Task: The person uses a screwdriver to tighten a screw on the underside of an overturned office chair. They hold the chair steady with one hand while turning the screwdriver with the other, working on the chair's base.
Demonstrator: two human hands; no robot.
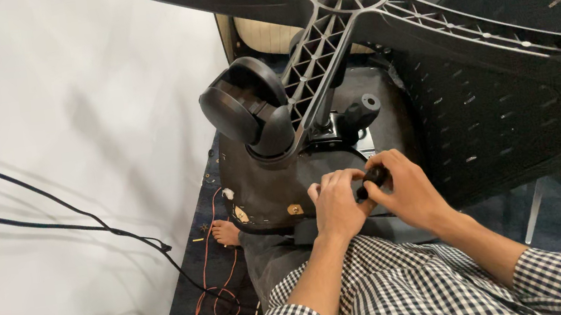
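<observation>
Both hands meet under the upturned chair's seat: the right hand [408, 191] is closed around a small black knob [374, 177], the left hand [336, 204] curled just beside it. The knob looks hard, light, best pinched around its rim.

Head camera looks steeply down, close over an upturned chair base [349, 18].

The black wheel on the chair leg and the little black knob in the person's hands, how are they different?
The caster wheel is much bigger than the small knob. The caster wheel sits mounted at the end of a leg of the star base with no hand on it; the small knob is held between the left hand and right hand. The caster wheel shows fully; the small knob is mostly hidden by fingers. Both are black.
</observation>
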